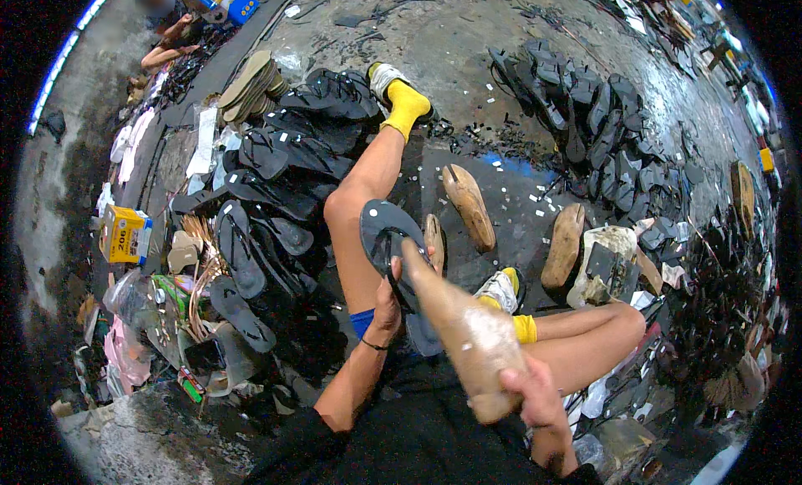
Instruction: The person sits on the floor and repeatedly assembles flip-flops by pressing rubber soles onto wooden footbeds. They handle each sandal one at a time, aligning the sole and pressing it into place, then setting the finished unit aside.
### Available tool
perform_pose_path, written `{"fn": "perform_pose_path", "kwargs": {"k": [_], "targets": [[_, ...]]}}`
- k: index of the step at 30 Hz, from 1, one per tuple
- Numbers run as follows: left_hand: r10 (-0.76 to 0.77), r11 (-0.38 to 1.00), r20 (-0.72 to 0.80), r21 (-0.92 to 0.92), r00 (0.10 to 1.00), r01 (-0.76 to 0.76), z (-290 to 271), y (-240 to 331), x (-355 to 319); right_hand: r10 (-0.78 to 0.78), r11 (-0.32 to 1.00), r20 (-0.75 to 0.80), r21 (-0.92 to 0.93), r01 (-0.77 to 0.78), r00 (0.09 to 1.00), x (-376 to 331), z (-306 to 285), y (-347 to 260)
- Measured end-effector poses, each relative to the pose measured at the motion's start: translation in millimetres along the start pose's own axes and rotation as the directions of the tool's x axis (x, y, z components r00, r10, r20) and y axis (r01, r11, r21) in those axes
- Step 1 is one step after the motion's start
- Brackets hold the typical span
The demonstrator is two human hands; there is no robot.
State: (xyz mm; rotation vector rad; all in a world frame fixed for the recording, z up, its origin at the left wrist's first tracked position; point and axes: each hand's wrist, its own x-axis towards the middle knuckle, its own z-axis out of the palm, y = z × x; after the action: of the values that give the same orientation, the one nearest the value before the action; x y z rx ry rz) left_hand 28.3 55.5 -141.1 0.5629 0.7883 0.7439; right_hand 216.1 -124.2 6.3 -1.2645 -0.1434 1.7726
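Note:
My left hand (386,308) is closed around a black flip-flop (386,220), held up over my lap with its toe end pointing away. In my right hand (539,391) is a wooden shoe last (472,335), gripped at its thick end and smeared by motion. The last's narrow tip overlaps the flip-flop's straps; I cannot tell whether it touches them. Just behind the flip-flop another wooden last (433,237) shows in part. Two more lie on the dark mat: one last (469,208) straight ahead and one last (562,249) to the right.
Black flip-flops (288,151) are heaped along my left, and another pile (576,109) lies far right. Tan soles (252,88) are stacked at the far left. A yellow box (127,236) stands among scraps. Another person (171,42) sits at the upper left.

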Motion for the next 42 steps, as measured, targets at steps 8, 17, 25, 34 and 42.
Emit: {"fn": "perform_pose_path", "kwargs": {"k": [8, 17, 25, 34, 42], "targets": [[-0.122, 0.932, -0.049, -0.350, 0.991, 0.097, 4, -20, -39, -0.563, 0.112, 0.200, -0.943, 0.314, 0.802, 70, 71, 34], [0.002, 0.987, -0.122, -0.157, 0.993, -0.022, 3, -1, -8, -0.750, 0.002, 0.224, -0.940, 0.341, 0.622, 95, 80, 32], [0.166, 0.915, 0.129, 0.350, 0.978, -0.202, 18, 17, -16, -0.853, -0.117, 0.322, -0.885, 0.450, 0.411, 61, 81, -25], [0.176, 0.648, 0.208, 0.711, 0.962, -0.273, 62, 59, -19, -0.814, -0.057, 0.447, -0.698, 0.714, 0.372, 51, 40, -25], [0.237, 0.403, 0.234, 0.859, 0.943, -0.315, 68, 76, -31, -0.610, 0.171, 0.337, -0.828, 0.534, 0.718, 68, 34, 28]]}}
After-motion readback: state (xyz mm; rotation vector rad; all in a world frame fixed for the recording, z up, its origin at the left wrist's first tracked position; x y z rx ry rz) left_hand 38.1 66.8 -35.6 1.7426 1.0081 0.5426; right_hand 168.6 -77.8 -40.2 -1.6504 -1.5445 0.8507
